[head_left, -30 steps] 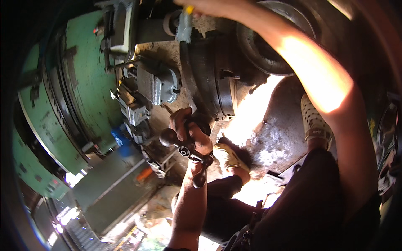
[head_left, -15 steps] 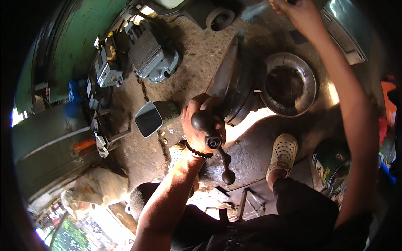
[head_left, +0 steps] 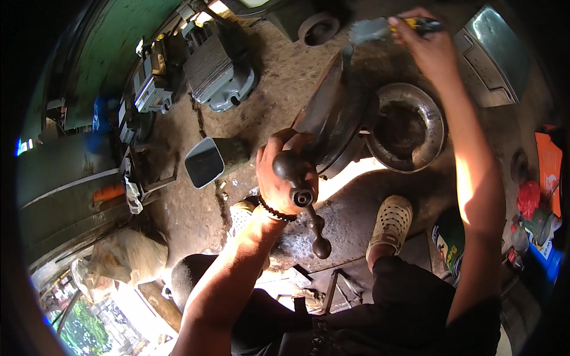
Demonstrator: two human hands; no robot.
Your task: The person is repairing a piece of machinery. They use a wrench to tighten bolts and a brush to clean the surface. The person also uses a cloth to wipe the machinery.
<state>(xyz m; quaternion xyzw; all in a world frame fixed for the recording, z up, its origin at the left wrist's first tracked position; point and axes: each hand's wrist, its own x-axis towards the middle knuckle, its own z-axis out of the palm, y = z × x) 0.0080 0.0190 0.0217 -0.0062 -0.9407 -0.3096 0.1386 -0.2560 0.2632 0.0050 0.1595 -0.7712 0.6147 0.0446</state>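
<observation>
My left hand [head_left: 274, 184] is closed around a dark metal machine part, beside its ball-ended crank handle [head_left: 288, 166], whose other end points down toward my feet. Beyond that hand lies a large dark metal piece with a curved edge [head_left: 341, 118]; whether it joins the crank handle is hidden. At the upper right, my right hand [head_left: 428, 44] is closed on a paintbrush [head_left: 369, 29] with a black and yellow handle. Its greyish bristles point left, smeared by motion, above the far end of the dark piece. Between my arms sits a round metal pan [head_left: 436, 127] with dark residue inside.
Grey vise-like castings [head_left: 222, 86] stand at the upper left. An open rectangular metal tube [head_left: 205, 163] lies left of my left hand. A metal tray [head_left: 481, 68] is at the upper right. Plastic bottles and an orange box [head_left: 549, 163] stand at the right edge, near my clog [head_left: 392, 219].
My right hand and the paintbrush have come lower and further into view, showing the handle. My left hand keeps its grip by the crank handle. The whole view has shifted slightly.
</observation>
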